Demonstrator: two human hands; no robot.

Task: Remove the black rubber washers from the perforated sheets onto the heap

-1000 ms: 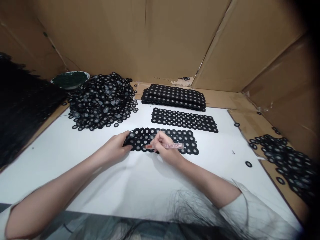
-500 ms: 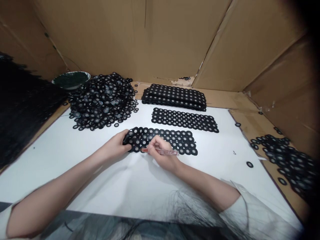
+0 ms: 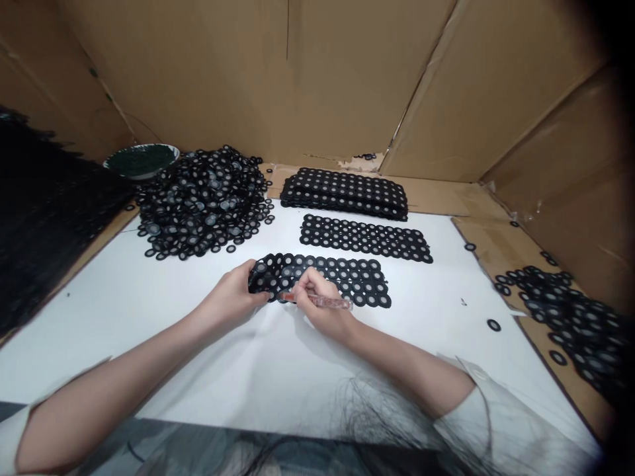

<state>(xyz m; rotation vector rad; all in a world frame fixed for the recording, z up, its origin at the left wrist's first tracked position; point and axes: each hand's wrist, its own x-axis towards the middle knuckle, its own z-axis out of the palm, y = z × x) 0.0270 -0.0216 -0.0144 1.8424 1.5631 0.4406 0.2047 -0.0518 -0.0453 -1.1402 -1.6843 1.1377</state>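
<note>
A strip of joined black rings with pale centres [image 3: 367, 277] lies on the white sheet in front of me. My left hand [image 3: 239, 292] grips its left end, thumb on the near edge and fingers at the far side. In my right hand [image 3: 320, 301] is a clear reddish pen-like tool [image 3: 331, 303], its tip touching the strip's near edge close to my left thumb. Beyond lies a second flat strip [image 3: 367, 239], and behind it stands a stack of similar strips [image 3: 344, 192].
A large heap of loose rings [image 3: 198, 205] is at the left, beside a bowl of dark green material [image 3: 141, 160]. More rings [image 3: 580, 317] lie at the right. Cardboard walls [image 3: 347, 86] enclose the back and sides. Dark material [image 3: 49, 218] fills the far left.
My left thumb has shifted slightly right along the near edge of the strip, closer to the tool tip. My right hand has barely moved.
</note>
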